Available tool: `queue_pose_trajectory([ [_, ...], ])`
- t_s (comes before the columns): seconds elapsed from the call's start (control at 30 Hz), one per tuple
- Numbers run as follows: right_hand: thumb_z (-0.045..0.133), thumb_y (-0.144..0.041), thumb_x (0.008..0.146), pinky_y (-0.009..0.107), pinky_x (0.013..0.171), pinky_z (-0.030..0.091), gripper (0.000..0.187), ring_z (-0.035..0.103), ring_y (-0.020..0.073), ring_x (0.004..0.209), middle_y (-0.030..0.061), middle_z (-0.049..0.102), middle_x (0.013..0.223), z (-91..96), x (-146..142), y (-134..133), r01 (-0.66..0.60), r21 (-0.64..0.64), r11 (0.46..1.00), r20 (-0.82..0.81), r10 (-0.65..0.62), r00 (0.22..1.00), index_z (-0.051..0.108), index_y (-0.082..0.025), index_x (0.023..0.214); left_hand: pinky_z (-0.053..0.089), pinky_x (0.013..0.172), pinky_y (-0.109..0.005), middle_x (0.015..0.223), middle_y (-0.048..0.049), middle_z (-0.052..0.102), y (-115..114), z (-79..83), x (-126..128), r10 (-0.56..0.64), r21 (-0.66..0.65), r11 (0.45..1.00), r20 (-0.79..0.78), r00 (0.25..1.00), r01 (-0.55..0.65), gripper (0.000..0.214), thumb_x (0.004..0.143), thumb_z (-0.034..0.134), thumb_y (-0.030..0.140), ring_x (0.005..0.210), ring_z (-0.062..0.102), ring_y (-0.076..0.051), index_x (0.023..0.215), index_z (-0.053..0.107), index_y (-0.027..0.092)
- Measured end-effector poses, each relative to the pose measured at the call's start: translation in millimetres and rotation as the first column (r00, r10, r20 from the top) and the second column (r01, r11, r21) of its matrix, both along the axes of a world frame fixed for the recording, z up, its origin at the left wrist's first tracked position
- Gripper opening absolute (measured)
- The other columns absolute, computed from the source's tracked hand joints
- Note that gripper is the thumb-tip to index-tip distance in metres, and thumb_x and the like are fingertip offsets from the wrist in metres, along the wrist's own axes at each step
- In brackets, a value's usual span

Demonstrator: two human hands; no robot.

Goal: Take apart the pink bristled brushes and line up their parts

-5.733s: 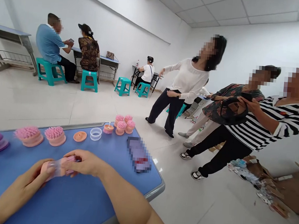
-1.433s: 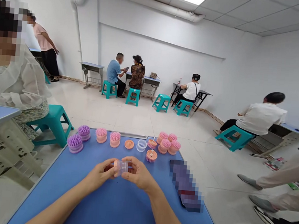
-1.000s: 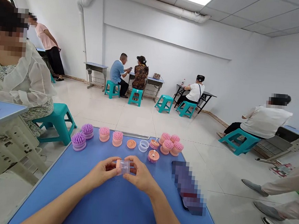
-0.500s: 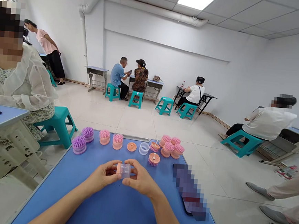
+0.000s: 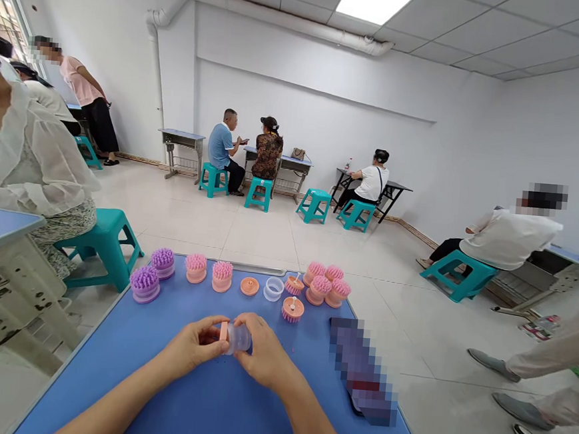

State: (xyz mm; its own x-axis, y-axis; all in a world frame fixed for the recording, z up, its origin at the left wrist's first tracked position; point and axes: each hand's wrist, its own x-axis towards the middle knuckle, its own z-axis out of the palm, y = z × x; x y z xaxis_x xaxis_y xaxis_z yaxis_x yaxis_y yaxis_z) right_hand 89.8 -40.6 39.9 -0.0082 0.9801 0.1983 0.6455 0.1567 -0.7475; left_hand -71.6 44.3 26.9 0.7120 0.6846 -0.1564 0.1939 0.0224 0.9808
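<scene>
A head-worn camera looks forward and down, close over a blue table (image 5: 108, 350), facing the room's white far wall (image 5: 319, 92).

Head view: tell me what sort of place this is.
Probably a makeshift workroom: a blue desk laid out with pink brush heads, and teal stools at plain desks along the walls.

We held a clear plastic sleeve (image 5: 238, 338) between our left hand (image 5: 192, 346) and right hand (image 5: 265, 349), its pink cap (image 5: 223, 331) leftward, over the blue table (image 5: 204, 411), with pink and purple brush heads (image 5: 196, 268) lined up beyond.
</scene>
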Motion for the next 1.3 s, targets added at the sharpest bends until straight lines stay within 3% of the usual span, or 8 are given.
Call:
queue_pose_trajectory([
  [0.17, 0.058, -0.01, 0.064, 0.038, 0.092, 0.037, 0.064, 0.047, 0.0216, 0.107, 0.0046, 0.054, 0.115, 2.8, 6.9, 1.3, 0.022, 0.008, 1.0, 0.04, -0.022, 0.999, 0.045, -0.026, 0.125, 0.047, 0.087, -0.037, 0.095, -0.0068, 0.071, 4.4, 0.4, 0.3, 0.089, -0.055, 0.995, 0.029, 0.996, -0.087, 0.064, 0.056, 0.071, 0.054, 0.097, 0.063, -0.026, 0.107, 0.054, 0.019],
  [0.4, 0.063, -0.021, 0.065, 0.039, 0.091, 0.036, 0.045, 0.048, 0.0255, 0.104, 0.0052, 0.06, 0.108, 6.0, 15.9, 5.0, 0.35, -0.008, 0.937, 0.083, -0.349, 0.934, 0.055, -0.021, 0.109, 0.047, 0.085, -0.038, 0.084, -0.0032, 0.07, 1.9, 2.0, 0.3, 0.209, 0.015, 0.977, 0.072, 0.975, -0.211, 0.049, 0.062, 0.066, 0.052, 0.086, 0.065, -0.022, 0.095, 0.048, 0.021],
  [0.57, 0.062, -0.026, 0.067, 0.039, 0.087, 0.039, 0.042, 0.052, 0.0262, 0.105, 0.0076, 0.061, 0.107, 4.8, 17.0, 7.8, 0.478, -0.083, 0.875, 0.084, -0.472, 0.878, 0.05, -0.019, 0.107, 0.046, 0.078, -0.037, 0.084, -0.0031, 0.069, 0.5, 3.8, 0.5, 0.225, 0.034, 0.973, 0.056, 0.973, -0.227, 0.048, 0.061, 0.067, 0.051, 0.082, 0.063, -0.021, 0.089, 0.041, 0.023],
  [0.8, 0.056, -0.02, 0.072, 0.039, 0.088, 0.041, 0.048, 0.054, 0.0261, 0.11, 0.0131, 0.056, 0.118, -10.3, 23.5, 14.6, 0.538, -0.084, 0.839, 0.092, -0.531, 0.843, 0.042, -0.016, 0.118, 0.046, 0.067, -0.033, 0.08, -0.0017, 0.067, 1.5, -2.1, 2.5, 0.22, 0.103, 0.97, 0.026, 0.975, -0.221, 0.047, 0.057, 0.068, 0.05, 0.072, 0.062, -0.02, 0.084, 0.04, 0.023],
  [1.07, 0.054, -0.019, 0.076, 0.037, 0.089, 0.045, 0.054, 0.051, 0.0291, 0.114, 0.019, 0.047, 0.129, -16.6, 22.6, 18.8, 0.583, -0.068, 0.809, 0.277, -0.547, 0.79, 0.042, -0.007, 0.127, 0.046, 0.061, -0.029, 0.075, 0.0005, 0.066, -1.7, -1.2, 3.7, 0.243, 0.165, 0.957, -0.013, 0.97, -0.237, 0.043, 0.057, 0.065, 0.048, 0.069, 0.061, -0.019, 0.08, 0.041, 0.023],
  [1.3, 0.054, -0.012, 0.075, 0.037, 0.094, 0.043, 0.052, 0.045, 0.0294, 0.121, 0.0205, 0.043, 0.131, -19.7, 21.9, 22.1, 0.583, -0.034, 0.812, 0.248, -0.558, 0.792, 0.044, -0.007, 0.127, 0.047, 0.063, -0.028, 0.077, 0.0009, 0.066, 3.0, 0.9, 0.9, 0.111, 0.106, 0.989, -0.047, 0.993, -0.105, 0.037, 0.058, 0.068, 0.039, 0.07, 0.06, -0.017, 0.08, 0.042, 0.022],
])
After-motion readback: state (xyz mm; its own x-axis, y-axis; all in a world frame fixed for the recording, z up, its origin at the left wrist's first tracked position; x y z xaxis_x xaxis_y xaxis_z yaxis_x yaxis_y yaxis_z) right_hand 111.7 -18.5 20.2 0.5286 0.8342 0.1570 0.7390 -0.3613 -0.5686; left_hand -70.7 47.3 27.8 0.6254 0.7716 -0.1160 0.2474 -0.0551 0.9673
